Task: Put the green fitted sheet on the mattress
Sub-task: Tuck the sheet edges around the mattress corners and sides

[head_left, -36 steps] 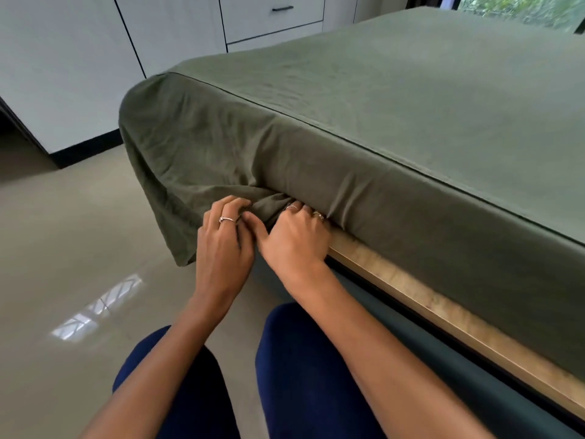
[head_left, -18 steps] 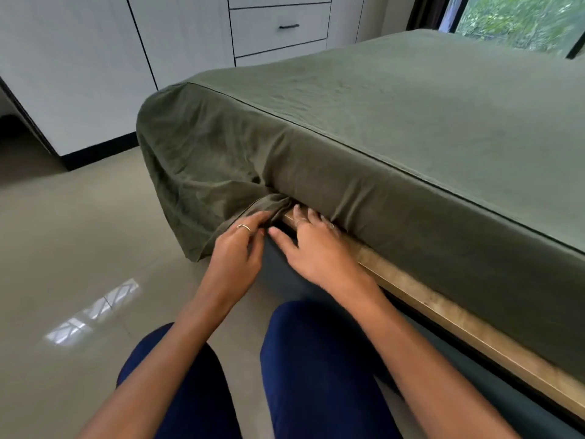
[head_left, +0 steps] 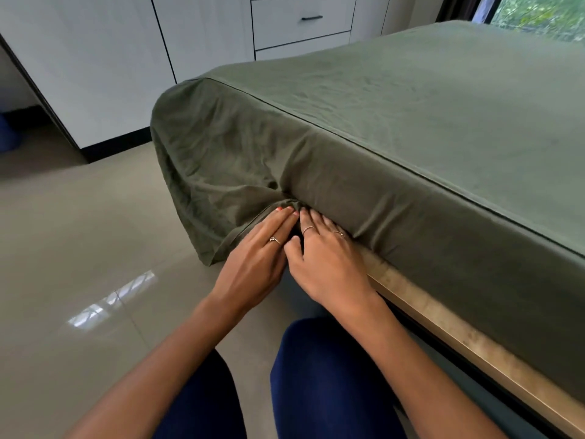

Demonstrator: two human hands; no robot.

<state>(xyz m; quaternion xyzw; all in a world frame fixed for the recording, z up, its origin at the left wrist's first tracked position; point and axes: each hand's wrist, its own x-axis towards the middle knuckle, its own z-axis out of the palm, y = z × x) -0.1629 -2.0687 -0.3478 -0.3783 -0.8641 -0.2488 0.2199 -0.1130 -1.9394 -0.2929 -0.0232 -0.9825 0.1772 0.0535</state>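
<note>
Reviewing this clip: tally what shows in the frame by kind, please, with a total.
Hands: 2 (left hand, right hand)
Green fitted sheet: 1
Finger rings: 3 (one left, two right)
Drawer handle: 1
Total: 7

No readable txt, labels, brands, nos. or signs anywhere in view.
</note>
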